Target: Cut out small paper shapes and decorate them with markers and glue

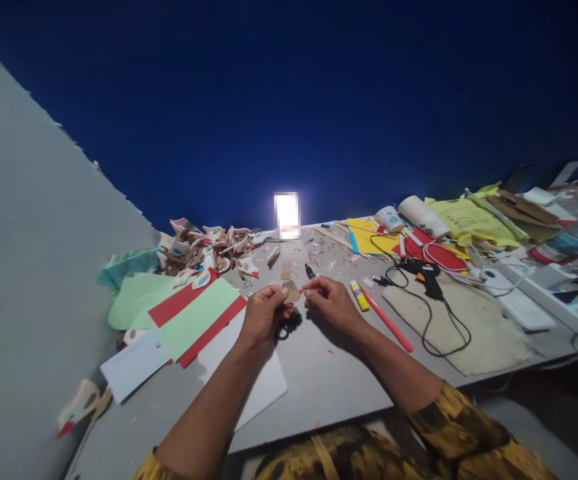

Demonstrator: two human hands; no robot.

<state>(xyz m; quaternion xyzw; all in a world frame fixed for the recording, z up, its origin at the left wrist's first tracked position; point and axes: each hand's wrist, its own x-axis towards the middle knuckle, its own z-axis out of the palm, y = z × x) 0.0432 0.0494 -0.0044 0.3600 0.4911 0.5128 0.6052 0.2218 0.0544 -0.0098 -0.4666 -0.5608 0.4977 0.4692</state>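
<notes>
My left hand (267, 309) is closed on a small brown cardboard piece (291, 292), pinched between thumb and fingers above the middle of the table. Close beside it, my right hand (333, 301) pinches a tiny red scrap (302, 291) at the cardboard's right edge; whether the two touch is too small to tell. Beneath my left fingers lie black-handled scissors (283, 330), partly hidden. A black marker (309, 271) lies just past my right fingertips. To the right of that hand are a yellow glue stick (359, 297) and a red stick-like tool (387, 322).
Green card (199, 319), red card and white paper lie left. Behind them is a heap of cardboard bird shapes (209, 250). A glue gun (426, 275) with a looping cord rests right, near a power strip (543, 293). Paper scraps litter the back; a bright phone-like screen stands there.
</notes>
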